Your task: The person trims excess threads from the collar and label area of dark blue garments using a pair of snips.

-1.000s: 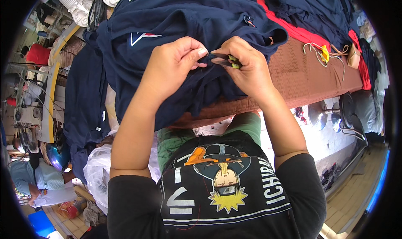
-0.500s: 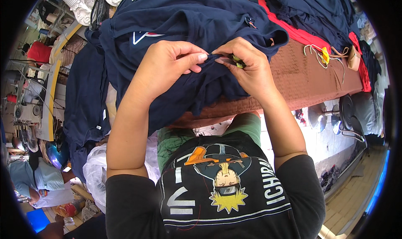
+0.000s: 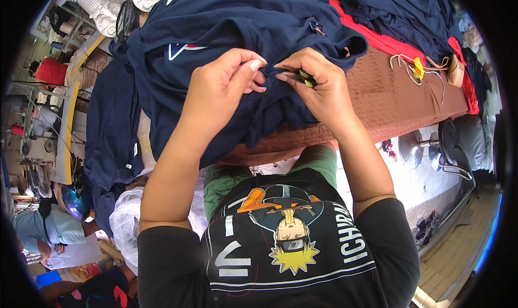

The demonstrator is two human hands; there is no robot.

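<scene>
A garment workshop is showing here: navy garments (image 3: 243, 33) are piling across a brown-covered worktable (image 3: 388, 100), a sewing machine (image 3: 35, 149) is sitting at the left edge, and white fabric bundles (image 3: 116, 0) are crowding the upper left.

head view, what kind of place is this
Probably a garment workshop. Navy garments lie heaped on a brown work table, both hands pinch one, and what looks like a sewing machine stands at left.

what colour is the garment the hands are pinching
Dark navy blue: the navy blue cloth garment pinched by both hands, clearest in the head view.
</scene>
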